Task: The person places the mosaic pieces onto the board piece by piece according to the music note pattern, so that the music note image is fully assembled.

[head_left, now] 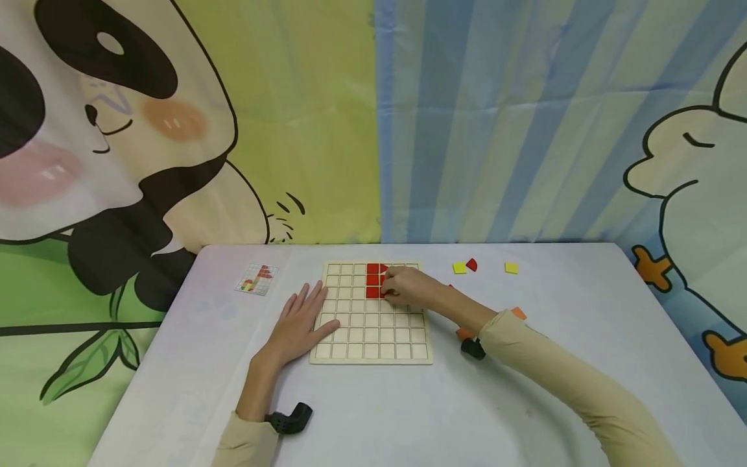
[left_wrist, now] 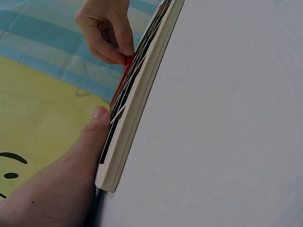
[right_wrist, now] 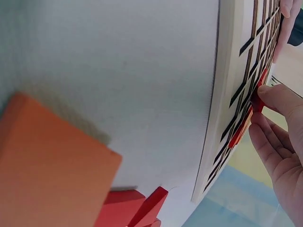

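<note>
- Wooden grid board (head_left: 371, 334), pale: flat on the white table (head_left: 373, 415) between the two hands, its face divided into small square compartments by thin raised strips.
- Red squares (head_left: 373, 280), three: stacked in one column of compartments in the board's far part; more red shows just to their right, partly hidden by the hand there.
- Right hand (head_left: 408, 287): over the far right part of the board, thumb and fingers pinching a piece.
- Red piece (right_wrist: 257, 101): held in that pinch, at the face of the grid; its full outline is covered by the fingers.
- Left hand (head_left: 300, 327): fingers spread along the board's left edge, thumb laid over that edge.
- Printed card (head_left: 257, 279): on the table, left of the board, bearing a small grid with red, orange, yellow and green cells.
- Yellow squares, two: one (head_left: 460, 268) right of the board, the other (head_left: 511, 267) farther right.
- Red wedge (head_left: 471, 264), curved on one side: just beside the nearer yellow square.
- Orange pieces, two: one (head_left: 465, 334) near the right forearm, one (head_left: 519, 313) partly behind the sleeve.
- Red blocks (right_wrist: 123, 205): close to an orange piece in the right wrist view.
</note>
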Demonstrator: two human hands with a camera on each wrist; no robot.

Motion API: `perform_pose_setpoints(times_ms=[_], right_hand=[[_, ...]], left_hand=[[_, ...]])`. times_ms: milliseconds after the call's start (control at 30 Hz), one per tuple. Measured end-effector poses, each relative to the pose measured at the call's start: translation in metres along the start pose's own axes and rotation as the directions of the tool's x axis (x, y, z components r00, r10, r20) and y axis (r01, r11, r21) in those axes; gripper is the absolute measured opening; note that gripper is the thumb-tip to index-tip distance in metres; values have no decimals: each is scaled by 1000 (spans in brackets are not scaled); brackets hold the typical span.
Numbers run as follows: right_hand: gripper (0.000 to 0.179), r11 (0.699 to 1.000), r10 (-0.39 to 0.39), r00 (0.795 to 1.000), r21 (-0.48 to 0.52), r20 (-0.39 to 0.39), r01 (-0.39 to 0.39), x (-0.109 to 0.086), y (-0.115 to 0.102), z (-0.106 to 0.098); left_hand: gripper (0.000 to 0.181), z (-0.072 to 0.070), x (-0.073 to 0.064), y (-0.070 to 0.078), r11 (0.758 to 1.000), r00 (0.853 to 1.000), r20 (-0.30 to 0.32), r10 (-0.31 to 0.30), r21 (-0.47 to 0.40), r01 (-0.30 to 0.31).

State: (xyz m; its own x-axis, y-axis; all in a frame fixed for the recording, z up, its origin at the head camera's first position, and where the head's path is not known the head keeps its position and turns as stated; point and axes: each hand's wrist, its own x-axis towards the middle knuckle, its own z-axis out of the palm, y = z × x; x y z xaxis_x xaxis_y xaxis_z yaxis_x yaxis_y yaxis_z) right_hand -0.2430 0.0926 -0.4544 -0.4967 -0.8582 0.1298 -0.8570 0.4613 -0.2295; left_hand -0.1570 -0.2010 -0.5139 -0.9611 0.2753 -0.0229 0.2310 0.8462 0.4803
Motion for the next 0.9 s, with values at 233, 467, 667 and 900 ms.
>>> perform_pose_setpoints(times_ms=[233,467,667,900], right_hand=[[8,998,-36,999,-44,18,37,2,0,1],[12,973,-36,995,-222,93,56,5,-14,-1],[12,960,11,991,-278,134,27,5,-29,1],[20,993,97,992,-69,83,-91,-6,-41,-9]], left_hand=[[91,-1,-1,0,1000,1000,6,-4,3,4],[91,-1,0,-1,1000,1000,8,-2,5,2],[91,1,-1,-2,1000,1000,7,-1,5,1],[91,2,0,-3,1000,1000,-6,8,-7,-8]])
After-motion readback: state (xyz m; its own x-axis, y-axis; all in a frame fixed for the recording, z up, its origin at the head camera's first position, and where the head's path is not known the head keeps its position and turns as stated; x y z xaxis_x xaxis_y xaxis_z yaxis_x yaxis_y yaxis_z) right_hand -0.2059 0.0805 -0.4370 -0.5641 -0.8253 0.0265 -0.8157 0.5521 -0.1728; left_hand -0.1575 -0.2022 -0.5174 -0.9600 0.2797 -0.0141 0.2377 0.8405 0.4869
